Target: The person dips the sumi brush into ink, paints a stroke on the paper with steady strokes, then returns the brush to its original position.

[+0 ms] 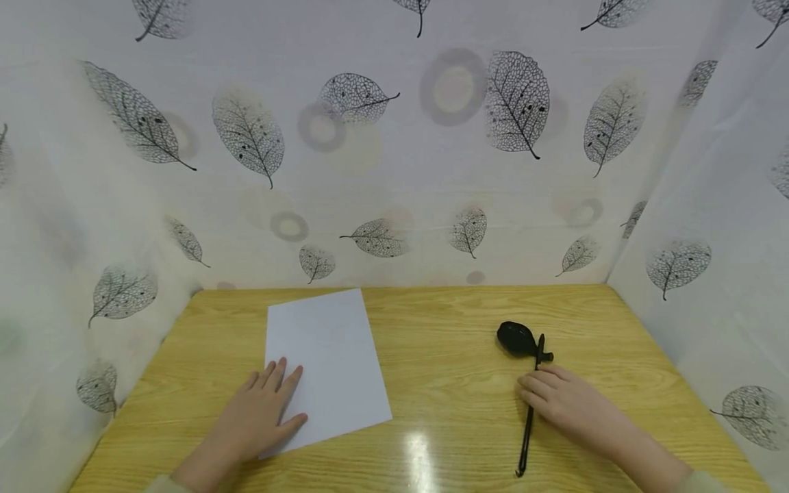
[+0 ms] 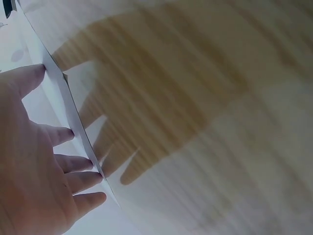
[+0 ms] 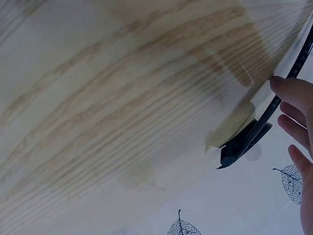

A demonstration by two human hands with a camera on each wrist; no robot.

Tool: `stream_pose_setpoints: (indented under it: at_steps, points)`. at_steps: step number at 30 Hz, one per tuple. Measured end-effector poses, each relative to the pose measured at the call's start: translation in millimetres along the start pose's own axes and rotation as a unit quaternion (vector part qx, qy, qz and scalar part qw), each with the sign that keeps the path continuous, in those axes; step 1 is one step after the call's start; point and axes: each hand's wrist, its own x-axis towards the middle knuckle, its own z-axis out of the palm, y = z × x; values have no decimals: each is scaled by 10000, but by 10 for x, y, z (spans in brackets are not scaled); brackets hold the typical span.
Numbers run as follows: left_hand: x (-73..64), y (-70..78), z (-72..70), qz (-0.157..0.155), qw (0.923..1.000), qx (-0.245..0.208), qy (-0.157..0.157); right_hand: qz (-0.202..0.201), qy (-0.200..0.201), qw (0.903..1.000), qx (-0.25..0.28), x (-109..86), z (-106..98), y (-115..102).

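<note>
My left hand [image 1: 259, 411] lies with its fingers spread over the left edge of a white sheet of paper [image 1: 335, 363]. In the left wrist view, the fingertips reach the edge of the paper [image 2: 66, 100]. On the other side, my right hand [image 1: 576, 407] pinches a slim black writing brush [image 1: 526, 438] around its middle. A small loop shows at the brush's near end, and light lettering runs along its shaft [image 3: 268, 110]. Close by the brush's far end sits a glossy black oval dish [image 1: 516, 339] with a short stub, partly overlapped by the brush.
A yellow wood-grain table [image 1: 444, 356] carries everything, shiny near its front. Pale cloth with a leaf print [image 1: 382, 157] hangs behind the table and along both sides.
</note>
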Motion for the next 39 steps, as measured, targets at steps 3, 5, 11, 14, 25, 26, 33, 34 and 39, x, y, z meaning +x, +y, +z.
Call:
stream_pose_setpoints:
  at_steps: [3,5,11,14,25,26,33,34,39]
  points:
    - [12,16,3,33,10000,-7,-72,-137,-47,9999,-23,-12,8,19]
    - [22,27,4,47,9999,-26,-112,-215,-65,9997,-3,-17,13,24]
    - [55,56,7,103,9999,-56,-117,-434,-104,9990,-88,-7,22,29]
    - [83,74,16,130,9997,-98,-163,-514,-145,9984,-161,7,31,41]
    - [184,218,-15,282,9982,-412,-319,-541,-144,9981,-252,67,63,57]
    - [194,228,-15,295,9983,-394,-316,-550,-126,9981,-255,69,66,60]
    - [264,292,27,456,9985,-216,-231,-818,-4,9959,-386,60,74,95]
    - [271,300,33,466,9984,-203,-253,-868,51,9953,-435,62,67,98]
    - [288,344,33,497,9978,-292,-340,-1015,287,9919,-705,101,3,113]
